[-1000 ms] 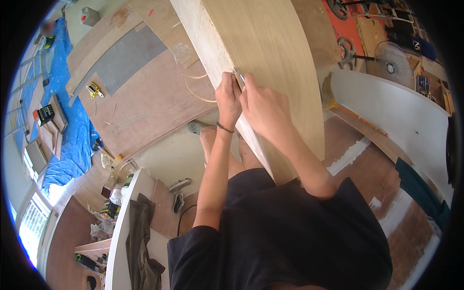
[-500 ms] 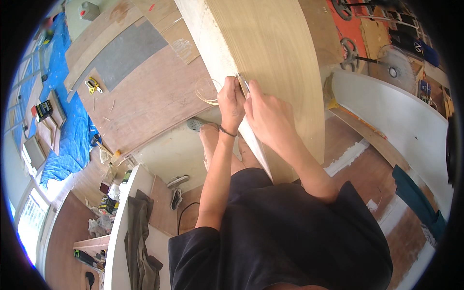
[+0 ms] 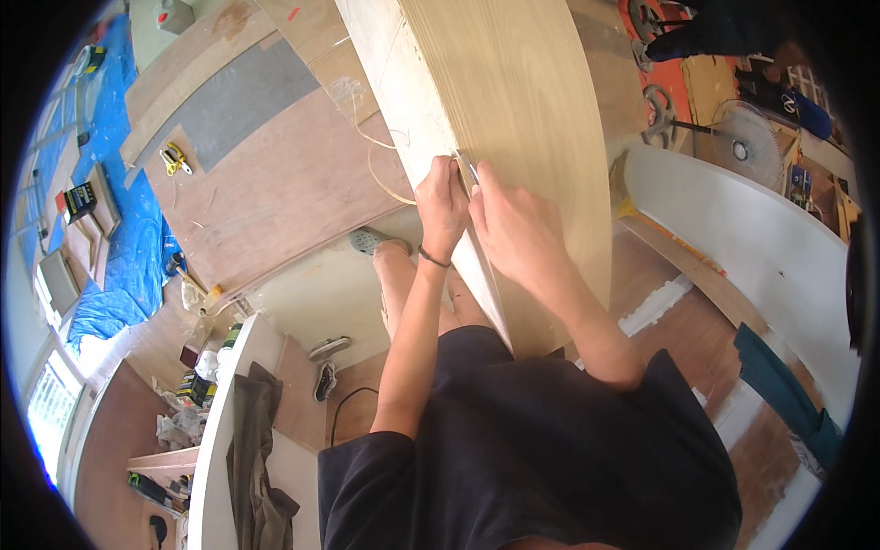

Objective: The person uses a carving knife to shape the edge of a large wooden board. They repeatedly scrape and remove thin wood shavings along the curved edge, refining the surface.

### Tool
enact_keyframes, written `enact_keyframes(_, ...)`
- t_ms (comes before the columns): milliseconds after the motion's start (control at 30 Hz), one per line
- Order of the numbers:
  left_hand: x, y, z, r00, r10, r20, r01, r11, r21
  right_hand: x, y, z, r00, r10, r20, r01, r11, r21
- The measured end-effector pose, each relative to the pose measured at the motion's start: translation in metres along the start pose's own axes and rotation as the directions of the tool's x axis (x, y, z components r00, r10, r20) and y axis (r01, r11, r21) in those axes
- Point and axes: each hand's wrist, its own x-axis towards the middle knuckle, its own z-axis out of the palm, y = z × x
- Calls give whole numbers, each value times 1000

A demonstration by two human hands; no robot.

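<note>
A large wood-grain panel (image 3: 522, 92) with a long pale side (image 3: 390, 64) reaches from my body to the top of the view. My right hand (image 3: 518, 225) is closed around a slim metal tool (image 3: 473, 172), its tip at the corner between the two faces; its exact kind is hidden by my fingers. Beside it, my left hand (image 3: 443, 209) pinches at the same edge. A thin, light strip (image 3: 390, 191) loops out to the left from its fingers, though what sits between the fingertips is mostly covered.
Left of the panel lies a brown board (image 3: 284, 183) with a yellow-handled hand tool (image 3: 174, 159) on it. A blue sheet (image 3: 119, 284) covers floor farther left. At right stand a curved white panel (image 3: 724, 197) and a fan (image 3: 741, 148). A dark-clothed person (image 3: 710, 37) is at upper right.
Both hands and the metal tool have shifted slightly along the panel edge toward me. The loop of strip has opened wider. At upper right, more of a dark-clothed person has come into view.
</note>
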Motion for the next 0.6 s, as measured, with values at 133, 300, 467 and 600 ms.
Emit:
enact_keyframes(133, -2, 2, 1, 998, -57, 13, 57, 998, -10, 2, 2, 1, 1000, -12, -24, 12, 1000, 1)
enact_keyframes(300, -2, 5, -1, 997, -80, 19, 80, 997, -3, 6, -2, -4, 1000, 12, 19, -12, 1000, -3)
enact_keyframes(467, -6, 0, 2, 998, -58, 36, 57, 998, 7, -2, -1, -2, 1000, 24, -17, -24, 1000, -8)
enact_keyframes(600, -6, -3, 2, 999, -19, 41, 19, 1000, -2, -4, -1, 2, 998, 57, -12, -57, 998, 11)
